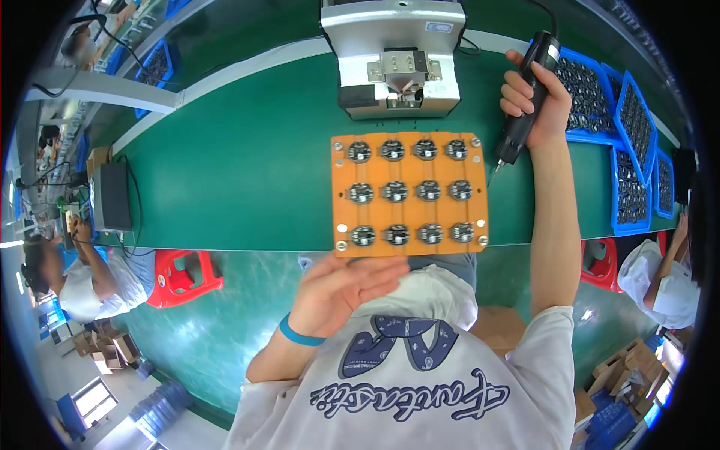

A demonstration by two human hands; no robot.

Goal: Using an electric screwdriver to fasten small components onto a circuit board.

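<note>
An orange fixture plate (409, 171) lies at the front edge of the green bench, in front of me. Rows of small dark, shiny round parts (394, 192) sit in its seats, and screws show at its corners. My left hand (341, 291), with a blue wristband, is at the plate's near edge; its fingers are stretched out and hold nothing. To the right of the plate, my right hand (546, 112) is wrapped round a black electric screwdriver (516, 139). The bit points down toward the bench, beside the plate's upper right corner and apart from it.
Behind the plate stands a silver-grey machine (397, 37) with a metal feed head. Blue trays (630, 225) full of dark parts are stacked at the right. A dark box (112, 196) with cables sits far left. Red stools (187, 277) and other people flank the bench.
</note>
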